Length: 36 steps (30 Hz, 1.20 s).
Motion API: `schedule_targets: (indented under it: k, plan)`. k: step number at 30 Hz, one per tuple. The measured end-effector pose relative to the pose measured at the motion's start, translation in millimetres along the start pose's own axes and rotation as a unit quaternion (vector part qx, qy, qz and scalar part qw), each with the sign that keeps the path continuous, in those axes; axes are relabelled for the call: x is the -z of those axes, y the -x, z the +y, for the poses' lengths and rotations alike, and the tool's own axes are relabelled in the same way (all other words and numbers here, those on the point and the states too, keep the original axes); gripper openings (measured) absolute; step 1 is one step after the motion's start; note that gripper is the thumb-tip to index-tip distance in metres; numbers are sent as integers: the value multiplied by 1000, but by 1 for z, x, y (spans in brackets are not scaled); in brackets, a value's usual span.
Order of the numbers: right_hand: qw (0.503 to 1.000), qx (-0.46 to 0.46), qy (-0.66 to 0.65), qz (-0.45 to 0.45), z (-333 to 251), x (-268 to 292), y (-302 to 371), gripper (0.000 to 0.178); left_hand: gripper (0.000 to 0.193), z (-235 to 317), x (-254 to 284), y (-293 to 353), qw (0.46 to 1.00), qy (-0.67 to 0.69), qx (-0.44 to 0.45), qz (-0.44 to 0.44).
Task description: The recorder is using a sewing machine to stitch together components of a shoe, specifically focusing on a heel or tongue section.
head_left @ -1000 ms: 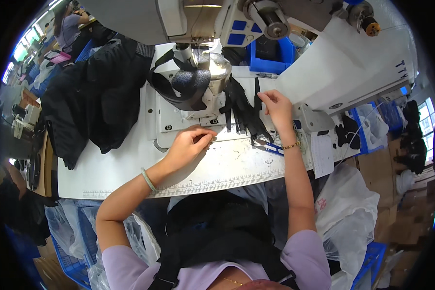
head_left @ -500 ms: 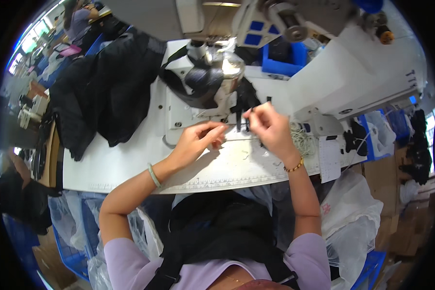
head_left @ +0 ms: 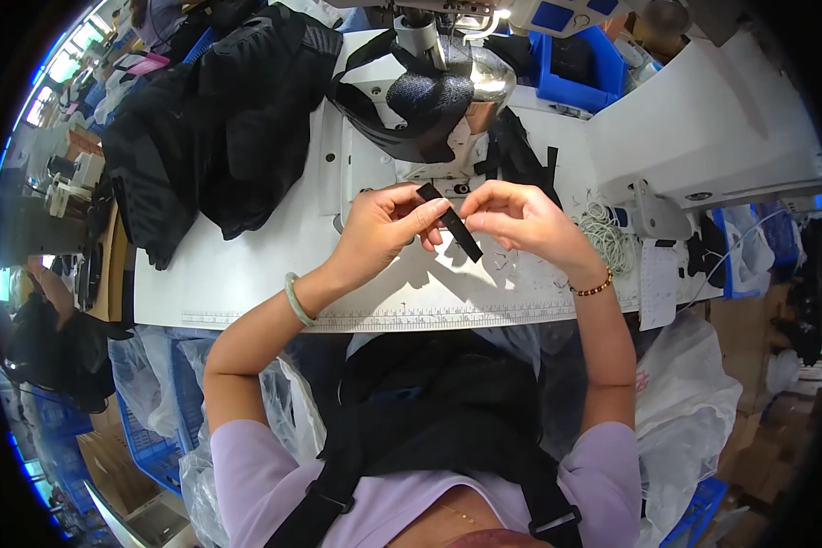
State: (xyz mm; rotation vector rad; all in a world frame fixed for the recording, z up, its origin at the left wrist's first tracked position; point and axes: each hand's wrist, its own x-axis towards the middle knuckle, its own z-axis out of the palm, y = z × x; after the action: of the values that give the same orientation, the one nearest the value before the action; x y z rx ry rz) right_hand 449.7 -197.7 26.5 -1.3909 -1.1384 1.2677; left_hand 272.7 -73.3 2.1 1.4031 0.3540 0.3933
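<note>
Pinching a black strip point(head_left: 467, 240) is the left hand point(head_left: 380, 230); right hand point(head_left: 537, 225) beside, grip unclear.

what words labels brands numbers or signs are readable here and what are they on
Ruler strip along the table's front edge: scale with small numbers, not copied here.
Hanging white paper sheet at right: faint marks, too small to read.
Translucent plastic bag at lower right: red marks, too blurred to read.
White sewing machine: oval badge, too small to read.
Black strip in the left hand: none visible.
</note>
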Motion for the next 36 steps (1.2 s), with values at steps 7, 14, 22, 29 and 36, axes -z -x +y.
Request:
schedule_targets:
  k: [7,14,22,29,36]
  plan:
    - [992,64,6,108,1,2,-5,14,14,0,-4,4,1000,-6,-11,3]
    - [978,76,-101,167,3,-37,4,16,13,0,-9,8,999,25,-29,28]
    - [972,68,-171,145,5,-41,7,6,16,1,-13,10,926,-237,-253,151]
    - [971,141,-109,160,7,-52,19,10,31,13,0,0,813,-386,-435,37]
    - [955,191,-72,217,18,-56,9,10,24,12,-17,9,930,-245,-269,47]
